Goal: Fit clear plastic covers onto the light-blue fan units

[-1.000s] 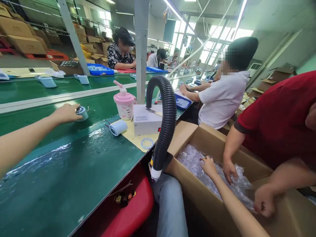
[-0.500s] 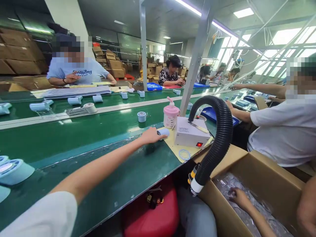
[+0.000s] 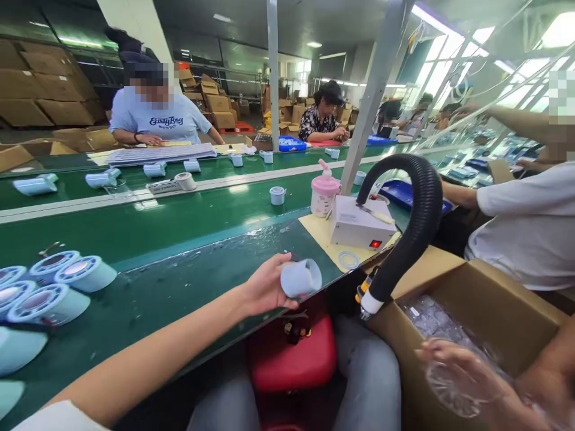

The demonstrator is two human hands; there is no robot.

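Note:
My left hand (image 3: 268, 281) is wrapped round a light blue plastic cup-shaped housing (image 3: 299, 279), tilted with its open end to the right, over the table's front edge. At the lower right, my right hand (image 3: 471, 371), blurred by motion, grips a clear round plastic piece (image 3: 451, 389) with ridges inside. It is beside the cardboard box (image 3: 507, 293), where more clear plastic pieces (image 3: 431, 320) lie. Another person's arm (image 3: 550, 365) reaches in at the right edge, its hand partly hidden.
A white box-shaped device (image 3: 362, 224) with a red switch carries a bent black hose (image 3: 424, 203). Beside it are a pink container (image 3: 324, 194) and a pale blue ring (image 3: 348, 260). Several blue housings (image 3: 49, 305) stand at left. A red stool (image 3: 291, 353) is below.
My left hand has drawn the blue housing nearer, off the table's far part. My right hand has come up out of the cardboard box with a clear plastic piece. The view has shifted left.

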